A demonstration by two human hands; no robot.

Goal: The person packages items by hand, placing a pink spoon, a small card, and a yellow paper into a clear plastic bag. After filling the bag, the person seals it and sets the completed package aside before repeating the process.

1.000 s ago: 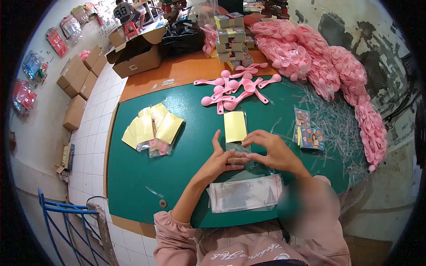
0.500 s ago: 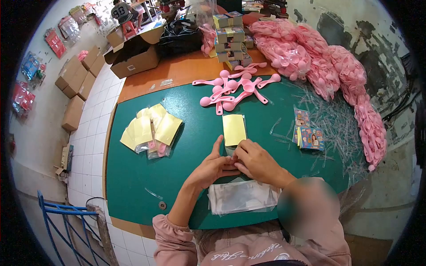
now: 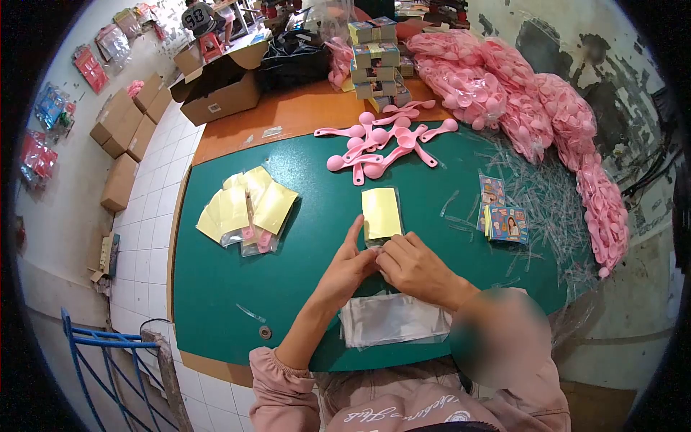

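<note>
A clear plastic bag with a yellow card (image 3: 381, 214) in it lies in front of me on the green tabletop. My left hand (image 3: 349, 265) is at the bag's near end, index finger stretched along its left edge and thumb pressed to the plastic. Bent fingers of my right hand (image 3: 414, 263) pinch that same near end, close against the left thumb; the fingertips are partly hidden. Just below my hands lies a stack of clear plastic bags (image 3: 392, 320). Beyond the card is a loose pile of pink measuring spoons (image 3: 374, 140).
Bagged yellow cards (image 3: 248, 205) with pink spoons lie at left. Printed cards (image 3: 507, 223) sit at right beside scattered clear plastic strips (image 3: 536, 194). Bulging bags of pink spoons (image 3: 504, 86) line the far right edge. Banded card stacks (image 3: 376, 61) and a cardboard box (image 3: 223, 97) stand behind.
My hands have shifted slightly up towards the yellow card, and their fingers have closed nearer together at the bag's end. The view has moved a little.
</note>
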